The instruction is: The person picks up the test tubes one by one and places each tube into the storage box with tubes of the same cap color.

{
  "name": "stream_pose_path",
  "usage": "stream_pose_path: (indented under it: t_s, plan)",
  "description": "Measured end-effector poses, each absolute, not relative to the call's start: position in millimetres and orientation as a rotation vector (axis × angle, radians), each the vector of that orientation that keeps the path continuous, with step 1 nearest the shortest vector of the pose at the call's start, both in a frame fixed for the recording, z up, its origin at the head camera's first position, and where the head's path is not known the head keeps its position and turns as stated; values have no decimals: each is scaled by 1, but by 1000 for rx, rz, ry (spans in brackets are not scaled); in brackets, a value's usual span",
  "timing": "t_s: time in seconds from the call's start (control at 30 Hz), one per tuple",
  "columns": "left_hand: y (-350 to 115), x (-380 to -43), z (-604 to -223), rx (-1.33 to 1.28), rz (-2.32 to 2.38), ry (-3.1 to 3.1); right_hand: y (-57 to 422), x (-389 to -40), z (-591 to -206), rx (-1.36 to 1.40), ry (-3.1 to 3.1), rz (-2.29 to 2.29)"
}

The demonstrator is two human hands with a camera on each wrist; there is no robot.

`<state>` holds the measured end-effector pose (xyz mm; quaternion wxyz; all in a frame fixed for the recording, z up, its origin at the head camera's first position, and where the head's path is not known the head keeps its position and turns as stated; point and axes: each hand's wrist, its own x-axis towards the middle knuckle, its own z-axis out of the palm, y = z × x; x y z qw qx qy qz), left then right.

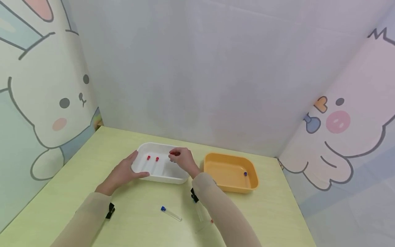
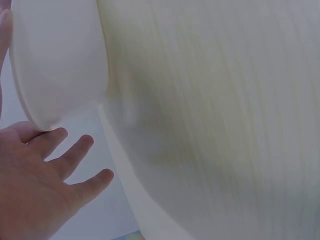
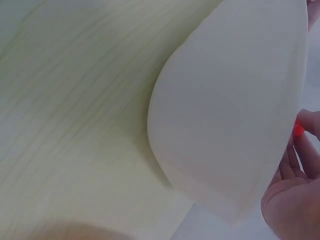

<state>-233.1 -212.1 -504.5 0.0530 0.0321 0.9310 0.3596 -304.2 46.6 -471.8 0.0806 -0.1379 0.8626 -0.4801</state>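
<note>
A white tray (image 1: 172, 177) holds two test tubes with red caps, the left test tube (image 1: 148, 158) and the right test tube (image 1: 157, 159). My left hand (image 1: 121, 172) touches the tray's left end, thumb by the near rim. In the left wrist view several fingers (image 2: 80, 155) of it spread out straight beside the tray's wall (image 2: 60, 60). Over the tray's right part, my right hand (image 1: 183, 159) pinches a red-capped test tube by its cap (image 3: 298, 128). The tray wall hides most of that tube in the right wrist view.
A yellow tray (image 1: 231, 189), right of the white one, holds a blue-capped test tube (image 1: 246, 175). On the table (image 1: 139, 219) nearer me lie a blue-capped tube (image 1: 171, 214), another tube (image 1: 199, 211) partly behind my right sleeve, and a red cap (image 1: 212, 221).
</note>
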Motion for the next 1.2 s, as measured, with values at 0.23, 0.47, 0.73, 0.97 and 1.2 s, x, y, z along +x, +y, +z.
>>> stream_pose_path:
  t_s: [0.23, 0.47, 0.73, 0.97, 1.2]
  plan:
    - [-211, -231, -501, 92, 1092, 2832, 43, -311, -478, -351, 2631, -1309]
    - [-211, -231, -502, 93, 1089, 2840, 38, -315, -483, -281, 2668, -1186]
    - [-211, -231, -502, 89, 1101, 2837, 33, -316, -488, -242, 2631, -1178]
    - [-211, -231, -502, 114, 1096, 2857, 27, -318, -499, -270, 2621, -1234]
    - [-213, -231, -503, 116, 1103, 2869, 24, -317, -511, -345, 2650, -1171]
